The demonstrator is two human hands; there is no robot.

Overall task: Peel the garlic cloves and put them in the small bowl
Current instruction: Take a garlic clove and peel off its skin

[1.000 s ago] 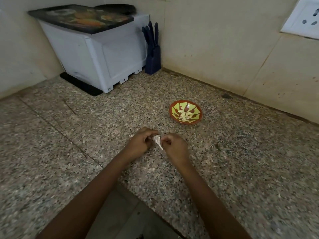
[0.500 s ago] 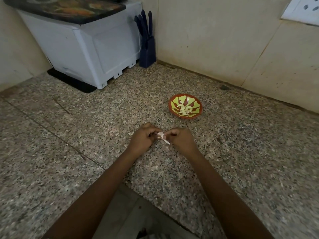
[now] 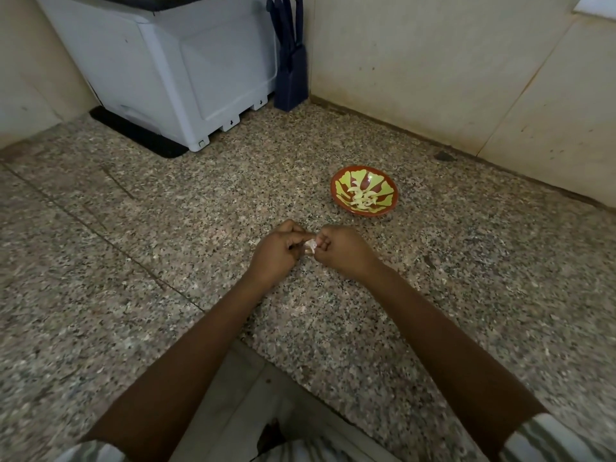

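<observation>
A small pale garlic clove [image 3: 310,244] with papery skin sits between my two hands, just above the granite counter. My left hand [image 3: 278,253] pinches it from the left with curled fingers. From the right, my right hand [image 3: 343,250] pinches the same clove; most of it is hidden by the fingers. Behind and to the right stands the small red bowl [image 3: 336,190] with a yellow-green pattern. Several peeled cloves [image 3: 361,196] lie in its middle.
A white appliance [image 3: 173,68] on a black mat fills the back left corner of the counter [image 3: 166,245]. A dark blue knife block [image 3: 290,61] stands beside it against the tiled wall. The counter's inner edge drops off near my body.
The view has tilted down and drawn closer. Both hands stay together on the clove; less of its white skin shows between the fingers than before.
</observation>
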